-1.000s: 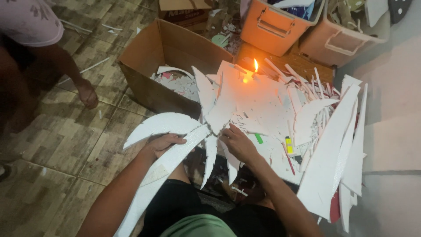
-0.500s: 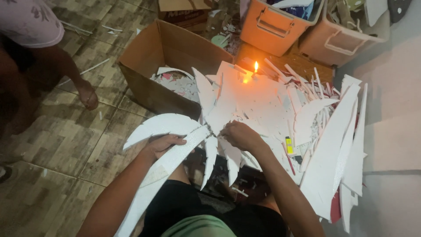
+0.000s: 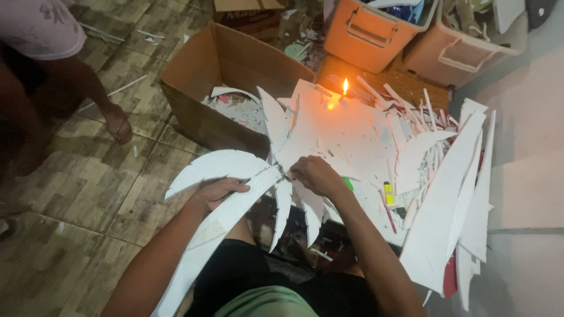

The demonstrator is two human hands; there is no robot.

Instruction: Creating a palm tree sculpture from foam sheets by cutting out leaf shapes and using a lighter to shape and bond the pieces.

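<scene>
White curved foam strip (image 3: 226,205), held flat

The right hand (image 3: 317,175) curls over its own fingertips, so whatever it pinches at the joint of the white foam pieces stays hidden. The left hand (image 3: 218,191) covers part of the long feather-shaped foam piece (image 3: 226,211), whose lower end runs off the bottom edge. The person's lap hides the floor beneath the hanging foam points (image 3: 282,211). A bystander (image 3: 53,35) at the upper left is cut off by the frame above the waist. The two orange bins (image 3: 376,35) are cropped at the top, their contents unclear. Scraps inside the cardboard box (image 3: 235,64) are too small to tell apart. Glare washes out the candle (image 3: 344,88) beneath its flame.
</scene>
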